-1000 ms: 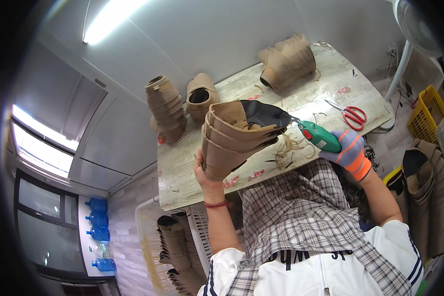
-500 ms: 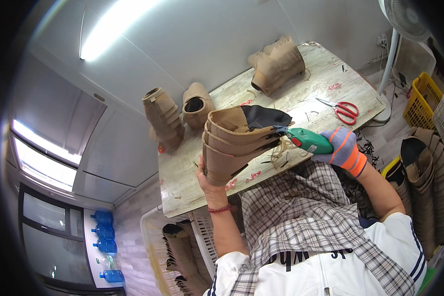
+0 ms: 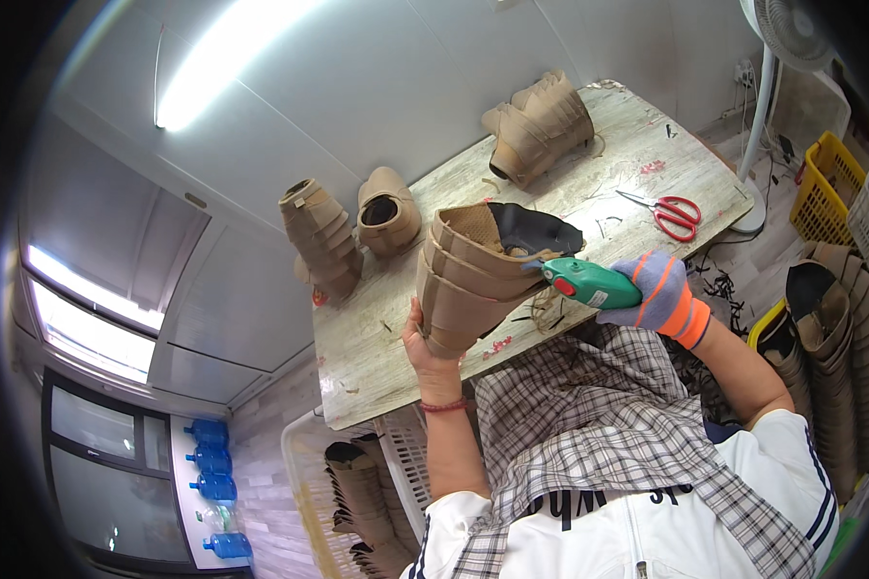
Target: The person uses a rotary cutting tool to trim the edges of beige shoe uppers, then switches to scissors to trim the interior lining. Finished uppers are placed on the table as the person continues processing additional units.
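My bare left hand is closed round the lower left side of a stack of nested tan shoe uppers, holding it tilted above the table. A black lining shows in the stack's opening. My right hand, in a grey and orange striped glove, grips a green handheld electric cutter with a red button. The cutter's narrow tip meets the right edge of the uppers near the black lining; its exact contact is too small to make out.
On the worn pale table lie red-handled scissors, dark scraps and further tan uppers. More uppers stand at its left edge. A white basket is below left; yellow crates and a fan are at right.
The stack of uppers has shifted slightly right and turned a little in my left hand. My right hand has brought the cutter slightly left and down along the edge.
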The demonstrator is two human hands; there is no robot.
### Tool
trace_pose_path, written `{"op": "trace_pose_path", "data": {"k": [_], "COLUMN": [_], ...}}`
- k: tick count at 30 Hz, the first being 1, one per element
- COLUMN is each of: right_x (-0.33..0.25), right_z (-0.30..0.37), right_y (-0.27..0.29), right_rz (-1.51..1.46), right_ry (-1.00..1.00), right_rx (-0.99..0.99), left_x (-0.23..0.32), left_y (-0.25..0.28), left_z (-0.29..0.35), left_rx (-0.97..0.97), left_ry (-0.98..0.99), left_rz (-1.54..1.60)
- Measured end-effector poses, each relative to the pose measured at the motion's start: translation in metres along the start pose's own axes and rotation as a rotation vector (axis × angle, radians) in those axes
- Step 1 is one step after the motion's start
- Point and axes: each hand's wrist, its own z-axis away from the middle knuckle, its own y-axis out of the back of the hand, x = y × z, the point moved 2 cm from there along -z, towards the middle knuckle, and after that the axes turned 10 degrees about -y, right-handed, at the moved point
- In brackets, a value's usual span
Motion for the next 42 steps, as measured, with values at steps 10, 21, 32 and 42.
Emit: {"op": "trace_pose_path", "data": {"k": [10,21,32,42], "right_x": [-0.01,-0.011,0.0,0.009], "right_z": [0.005,-0.002,-0.005,0.009], "right_y": [-0.027,-0.037,-0.042,-0.033], "right_rz": [-0.354,-0.473,-0.652,-0.383], "right_ry": [-0.331,-0.636,-0.8,-0.68], "right_rx": [-0.057,-0.213,-0.179,-0.242], "left_x": [-0.025,-0.036,-0.06,-0.061], "left_y": [-0.028,-0.005,-0.01,-0.013], "left_z": [0.018,0.024,0.033,0.026], "left_rx": [-0.065,-0.089,-0.149,-0.009], "left_ry": [-0.151,-0.371,-0.522,-0.38], "left_rz": [-0.357,-0.895,-1.202,-0.875]}}
